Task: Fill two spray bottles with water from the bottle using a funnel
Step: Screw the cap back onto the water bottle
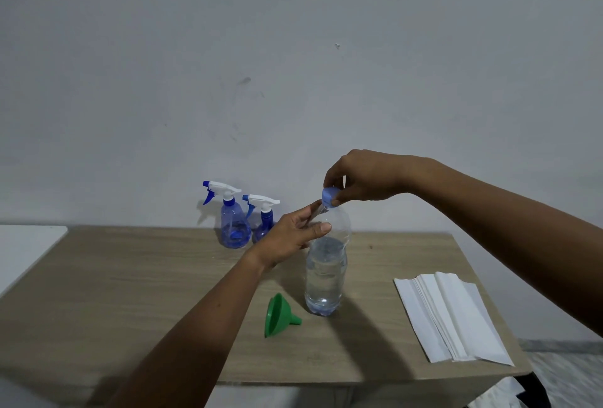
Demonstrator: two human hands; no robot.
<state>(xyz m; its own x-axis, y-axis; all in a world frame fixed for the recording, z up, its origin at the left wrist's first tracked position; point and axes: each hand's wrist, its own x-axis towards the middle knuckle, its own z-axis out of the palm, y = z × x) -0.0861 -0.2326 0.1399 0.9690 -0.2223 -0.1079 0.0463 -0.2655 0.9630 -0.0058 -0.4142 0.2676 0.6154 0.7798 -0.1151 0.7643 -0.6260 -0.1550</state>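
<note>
A clear water bottle (325,274) stands upright on the wooden table (130,277), more than half full. My right hand (362,177) pinches its blue cap (330,197) from above. My left hand (293,234) reaches the bottle's shoulder, thumb on the front and fingers at the neck, not closed round it. A green funnel (278,315) lies on its side just left of the bottle's base. Two blue spray bottles with white and blue trigger heads stand at the back by the wall: the taller one (233,220) on the left, the second one (265,216) partly hidden behind my left hand.
A stack of white paper towels (453,319) lies on the right part of the table. A white surface (26,247) adjoins the table at the left. The grey wall rises right behind the spray bottles. The table's front edge runs near the bottom.
</note>
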